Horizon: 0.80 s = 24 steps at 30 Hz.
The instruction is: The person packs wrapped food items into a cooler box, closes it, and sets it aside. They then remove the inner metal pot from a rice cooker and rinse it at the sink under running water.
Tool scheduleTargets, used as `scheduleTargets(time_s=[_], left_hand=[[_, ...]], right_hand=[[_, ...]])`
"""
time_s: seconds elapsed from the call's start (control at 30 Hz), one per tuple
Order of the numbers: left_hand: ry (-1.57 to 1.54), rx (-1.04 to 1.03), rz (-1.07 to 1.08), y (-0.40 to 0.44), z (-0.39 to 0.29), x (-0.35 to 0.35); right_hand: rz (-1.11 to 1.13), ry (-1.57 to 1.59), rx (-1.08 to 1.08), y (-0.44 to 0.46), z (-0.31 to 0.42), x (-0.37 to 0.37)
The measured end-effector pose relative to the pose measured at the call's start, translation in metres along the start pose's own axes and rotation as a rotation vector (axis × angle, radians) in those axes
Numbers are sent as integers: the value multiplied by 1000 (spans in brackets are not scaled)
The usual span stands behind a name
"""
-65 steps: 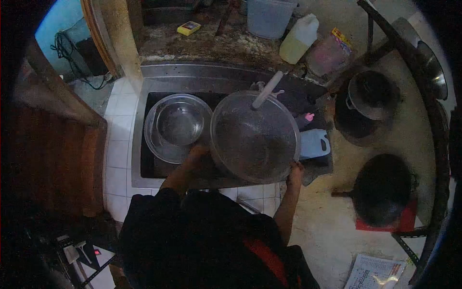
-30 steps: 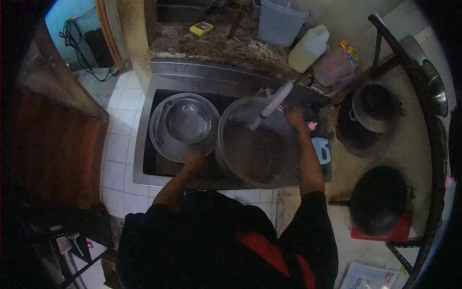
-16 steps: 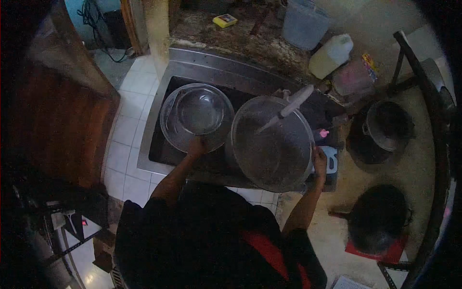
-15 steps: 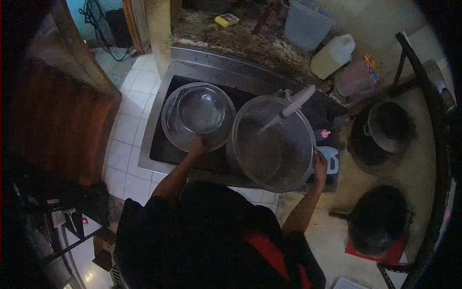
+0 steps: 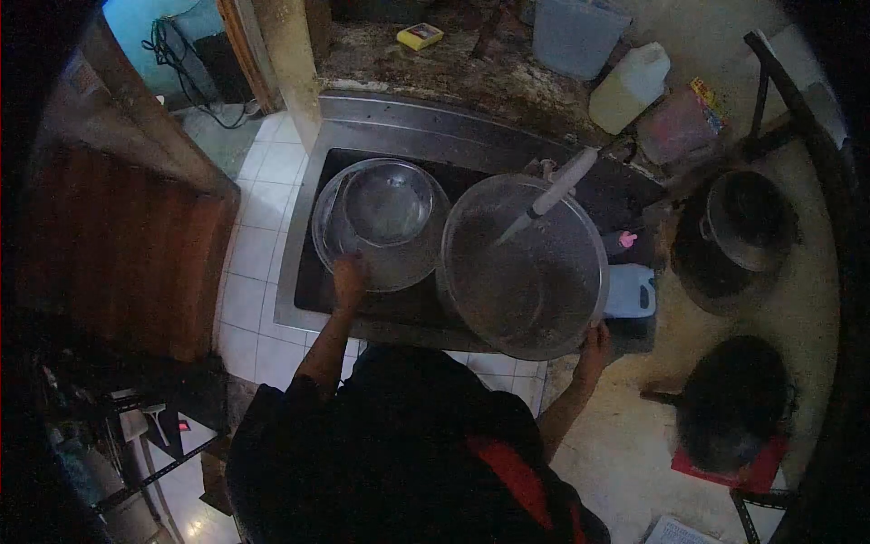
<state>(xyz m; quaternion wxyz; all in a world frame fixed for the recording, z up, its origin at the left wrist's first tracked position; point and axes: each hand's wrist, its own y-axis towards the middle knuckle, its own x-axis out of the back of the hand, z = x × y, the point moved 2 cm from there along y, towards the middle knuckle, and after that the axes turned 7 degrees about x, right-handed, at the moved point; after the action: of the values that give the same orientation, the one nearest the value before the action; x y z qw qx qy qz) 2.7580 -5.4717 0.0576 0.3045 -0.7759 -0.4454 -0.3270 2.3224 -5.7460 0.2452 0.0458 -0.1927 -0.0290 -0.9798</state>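
A large metal pot (image 5: 489,299) stands tilted in the sink, with my right hand (image 5: 595,343) gripping its lower right rim. A pale spout (image 5: 573,172) points into this pot, and a thin stream seems to run from it. To the left, a wide shallow basin (image 5: 412,272) holds a smaller shiny bowl (image 5: 390,204). My left hand (image 5: 350,275) is at the basin's near edge; its fingers are smeared, so I cannot tell whether they grip the rim.
The steel sink (image 5: 290,290) surrounds both vessels. Right of the pot lies a light-blue jug (image 5: 627,290). A covered pot (image 5: 748,222) and a dark frying pan (image 5: 732,403) stand farther right. A bottle of yellowish liquid (image 5: 627,89) and a grey bucket (image 5: 578,41) line the back ledge.
My left hand has moved left along the basin's near edge. My right hand has slid down the pot's rim toward me. The view has shifted slightly.
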Motion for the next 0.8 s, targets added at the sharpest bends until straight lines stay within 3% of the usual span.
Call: scheduleTargets(time_s=[0.13,0.2,0.27,0.4,0.57,0.63,0.7,0.77,0.8], left_hand=[[-16,2,-330,2,19,10],[-21,-24,-341,9,30,2],[-26,-31,-342,9,30,3],[-106,-83,-355,3,27,11],[-136,-13,-424,9,0,30],[-208,111,-499,10,-14,37],[-103,96,-509,23,3,26],[-37,58,-494,41,36,10],[-26,21,-469,53,55,2]], right_hand=[[-90,71,111,24,-53,11],[-80,-95,278,9,-14,-3],[-129,-85,273,5,6,-11],[-191,-155,475,6,9,-13],[-134,-320,503,-13,60,-24],[-135,-264,601,-25,78,-36],[-189,-85,768,-60,122,-58],[-1,204,829,-89,135,-76],[258,87,872,-104,149,-84]])
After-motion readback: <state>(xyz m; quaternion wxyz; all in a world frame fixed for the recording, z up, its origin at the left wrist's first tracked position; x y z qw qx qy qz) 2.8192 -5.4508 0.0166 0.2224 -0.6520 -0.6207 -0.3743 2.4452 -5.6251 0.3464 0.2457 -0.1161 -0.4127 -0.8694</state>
